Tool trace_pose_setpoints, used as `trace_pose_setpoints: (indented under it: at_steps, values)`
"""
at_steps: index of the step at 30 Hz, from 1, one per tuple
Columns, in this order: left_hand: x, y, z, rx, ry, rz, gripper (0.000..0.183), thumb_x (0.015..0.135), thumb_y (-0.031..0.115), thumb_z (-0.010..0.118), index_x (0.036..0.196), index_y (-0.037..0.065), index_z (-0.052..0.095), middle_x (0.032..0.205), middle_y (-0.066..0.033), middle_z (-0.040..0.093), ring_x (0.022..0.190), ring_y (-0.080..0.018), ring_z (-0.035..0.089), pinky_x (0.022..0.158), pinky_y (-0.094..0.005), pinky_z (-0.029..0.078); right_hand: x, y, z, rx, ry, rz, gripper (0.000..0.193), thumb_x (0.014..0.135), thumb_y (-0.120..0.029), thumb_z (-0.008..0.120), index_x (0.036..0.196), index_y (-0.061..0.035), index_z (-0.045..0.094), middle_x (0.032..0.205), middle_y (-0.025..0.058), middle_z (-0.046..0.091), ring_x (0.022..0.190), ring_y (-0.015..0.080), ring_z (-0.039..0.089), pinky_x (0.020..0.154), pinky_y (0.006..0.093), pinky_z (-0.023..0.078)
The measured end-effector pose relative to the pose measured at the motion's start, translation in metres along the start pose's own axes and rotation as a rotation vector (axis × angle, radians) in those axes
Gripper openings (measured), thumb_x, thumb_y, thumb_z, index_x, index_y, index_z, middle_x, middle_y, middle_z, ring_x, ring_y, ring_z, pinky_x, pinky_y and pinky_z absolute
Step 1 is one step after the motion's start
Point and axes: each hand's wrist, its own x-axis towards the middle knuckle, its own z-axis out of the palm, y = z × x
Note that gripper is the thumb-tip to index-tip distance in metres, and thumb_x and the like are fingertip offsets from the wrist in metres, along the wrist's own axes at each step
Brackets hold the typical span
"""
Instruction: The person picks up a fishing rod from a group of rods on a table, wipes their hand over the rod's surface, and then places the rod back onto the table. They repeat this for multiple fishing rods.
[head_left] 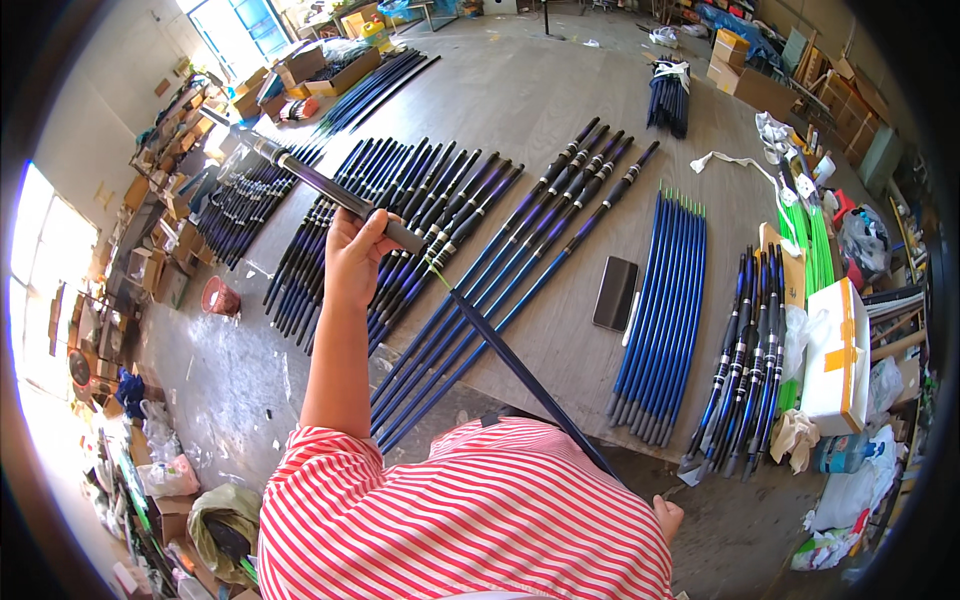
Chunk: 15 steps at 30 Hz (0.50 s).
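My left hand (360, 245) is raised over the table, fingers wrapped round a dark fishing rod handle (312, 178) with silvery rings. The handle slants up to the left, its grey butt near my thumb. Below it a dark blue rod section (525, 375) with a thin green tip slants down to the right, the tip apart from the butt. My right hand (668, 516), low at my right side, is closed at that section's lower end, part of which my striped shirt hides. Beneath the left hand lie rows of dark handled rods (430, 200) and several longer blue rods (540, 235).
To the right lie a phone (615, 292), a row of blue rod sections (662, 320) and a bundle of handled rods (745, 350). A white foam box (837, 355) stands at the right edge. Cardboard boxes (340, 75) sit far left, a red bucket (220, 297) nearer.
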Motion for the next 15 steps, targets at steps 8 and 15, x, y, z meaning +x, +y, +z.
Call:
trace_pose_setpoints:
  at_steps: [8, 15]
  values:
    - [-0.016, -0.002, 0.003, 0.056, -0.049, -0.002, 0.021, 0.082, 0.008, 0.057, 0.093, 0.0, 0.041, 0.081, -0.0131, 0.058, 0.069, -0.0186, 0.062, 0.062, -0.0314, 0.055, -0.006, -0.001, 0.004, -0.031, -0.032, -0.02, 0.038, 0.074, -0.01, 0.062, 0.045, -0.0029, 0.038, 0.045, -0.0032, 0.033, 0.042, 0.0066, 0.028, 0.039, 0.0289, 0.02]
    - [-0.028, -0.008, 0.015, 0.089, -0.069, -0.077, 0.024, 0.081, 0.006, 0.059, 0.095, 0.001, 0.041, 0.081, -0.0095, 0.055, 0.076, -0.017, 0.06, 0.064, -0.0292, 0.054, -0.011, 0.0, 0.008, -0.033, -0.01, -0.023, 0.038, 0.075, -0.011, 0.061, 0.047, -0.0038, 0.037, 0.045, -0.0031, 0.03, 0.042, 0.0067, 0.026, 0.04, 0.0289, 0.019]
